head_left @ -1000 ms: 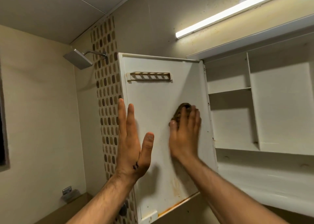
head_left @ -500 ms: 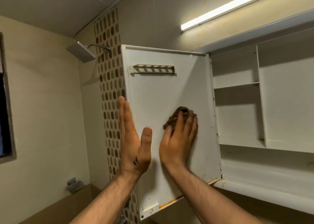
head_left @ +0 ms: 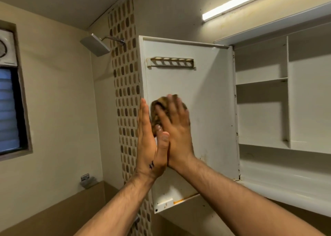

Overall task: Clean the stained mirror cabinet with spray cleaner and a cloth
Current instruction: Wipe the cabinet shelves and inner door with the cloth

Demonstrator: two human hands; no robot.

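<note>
the cloth [head_left: 158, 108], brown and bunched, lies against the inner face of the open cabinet door [head_left: 206, 110], near the door's left edge and about mid-height. the right hand [head_left: 176, 131] presses it flat to the panel with fingers straight and spread; the fingers are motion-blurred, and the cloth shows above and to the left of them. the left hand [head_left: 148, 146] stands edge-on along the door's left edge, fingers straight and together, thumb raised in front of the right wrist. whether the left fingers touch the door's outer side cannot be told.

the door is white, with a slotted rail [head_left: 171, 62] fixed near its top. orange-brown staining [head_left: 186, 199] runs along its bottom edge, and dark specks mark the hinge side. the mirror cabinet [head_left: 287, 92] is to the right of the door, white inside, with a vertical divider and a shelf [head_left: 261, 80] in the left compartment.

a tube light [head_left: 238, 4], lit, is mounted on the wall above the cabinet. left of the door are a strip of brown mosaic tile [head_left: 125, 74] and a square shower head [head_left: 95, 45]. a louvred window [head_left: 9, 110] is at the far left.
</note>
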